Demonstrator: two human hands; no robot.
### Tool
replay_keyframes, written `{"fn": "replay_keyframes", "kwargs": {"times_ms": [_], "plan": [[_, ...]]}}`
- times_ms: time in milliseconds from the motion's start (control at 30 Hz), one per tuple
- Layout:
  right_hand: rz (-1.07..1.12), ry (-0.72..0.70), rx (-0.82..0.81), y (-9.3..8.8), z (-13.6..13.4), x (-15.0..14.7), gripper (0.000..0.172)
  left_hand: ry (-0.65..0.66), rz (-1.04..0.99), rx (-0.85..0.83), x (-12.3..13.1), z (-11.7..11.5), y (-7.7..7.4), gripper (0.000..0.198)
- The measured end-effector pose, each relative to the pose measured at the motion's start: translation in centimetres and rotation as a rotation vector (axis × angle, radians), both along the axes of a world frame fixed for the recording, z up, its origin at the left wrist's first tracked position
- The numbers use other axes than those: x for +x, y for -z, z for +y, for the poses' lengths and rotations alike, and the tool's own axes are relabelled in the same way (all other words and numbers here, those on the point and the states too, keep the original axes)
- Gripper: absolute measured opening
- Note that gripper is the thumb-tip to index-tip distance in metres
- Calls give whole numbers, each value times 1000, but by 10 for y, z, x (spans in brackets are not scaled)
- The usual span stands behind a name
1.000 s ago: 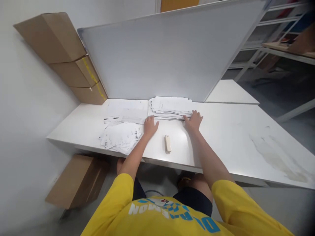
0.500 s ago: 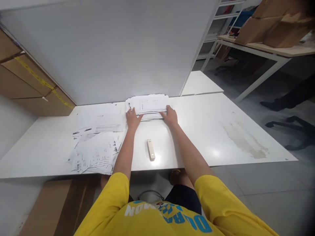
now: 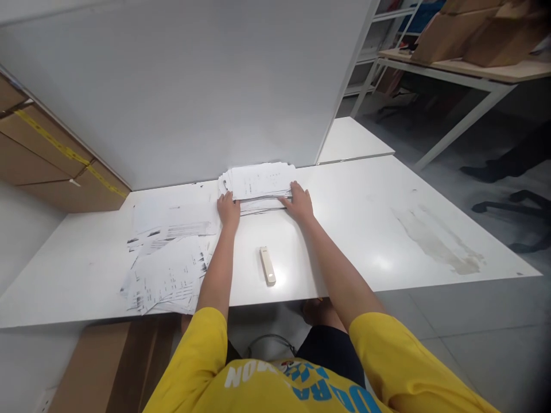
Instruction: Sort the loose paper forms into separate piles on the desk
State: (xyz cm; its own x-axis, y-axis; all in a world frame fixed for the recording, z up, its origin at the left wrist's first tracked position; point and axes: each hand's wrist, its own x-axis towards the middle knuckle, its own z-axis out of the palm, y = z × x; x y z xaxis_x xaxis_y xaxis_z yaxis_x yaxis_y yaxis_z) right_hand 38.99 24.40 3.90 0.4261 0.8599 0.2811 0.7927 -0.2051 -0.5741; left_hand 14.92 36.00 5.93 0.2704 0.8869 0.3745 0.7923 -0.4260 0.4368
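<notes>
A stack of printed white paper sheets (image 3: 262,180) lies against the foot of the upright panel, its sheets slightly uneven at the left. My left hand (image 3: 228,209) is closed on the stack's near left corner, fingertips on the top sheets and thumb along the near edge. At the near right corner, my right hand (image 3: 301,203) grips the sheets with the thumb at the front and the fingers along the side. Between the hands the near edges are parted into layers. A slim cream-coloured object (image 3: 267,266), its kind unclear, lies on the table nearer my body.
Loose printed sheets (image 3: 166,275) spread over the white table (image 3: 344,229) at the left. A grey-white panel (image 3: 193,92) rises behind. Cardboard boxes (image 3: 97,186) stand back left. A dull stain (image 3: 439,241) marks the right side. Another person's leg (image 3: 512,155) shows far right.
My left thumb has drawn in towards its fingers, and that hand has shifted slightly left. The right hand stays at its corner. The view has tilted a little.
</notes>
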Motion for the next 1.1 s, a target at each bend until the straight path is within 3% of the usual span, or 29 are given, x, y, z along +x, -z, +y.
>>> {"fn": "replay_keyframes", "kwargs": {"times_ms": [133,333,600,800,1100], "plan": [[19,33,27,3,2,3,61,17,75,2,2,-8,-1,50],[41,68,37,11,5,8,58,113,204,-38,6,-22,-4,78],[-33,26,65,2,-1,-1,75,79,200,38,6,-23,-6,60],[-146,-71,77,-9,-4,-9,72,182,251,180,10,-34,-13,34],[-173,-28,39,-2,3,-2,66,281,387,245,24,-36,-9,37]]}}
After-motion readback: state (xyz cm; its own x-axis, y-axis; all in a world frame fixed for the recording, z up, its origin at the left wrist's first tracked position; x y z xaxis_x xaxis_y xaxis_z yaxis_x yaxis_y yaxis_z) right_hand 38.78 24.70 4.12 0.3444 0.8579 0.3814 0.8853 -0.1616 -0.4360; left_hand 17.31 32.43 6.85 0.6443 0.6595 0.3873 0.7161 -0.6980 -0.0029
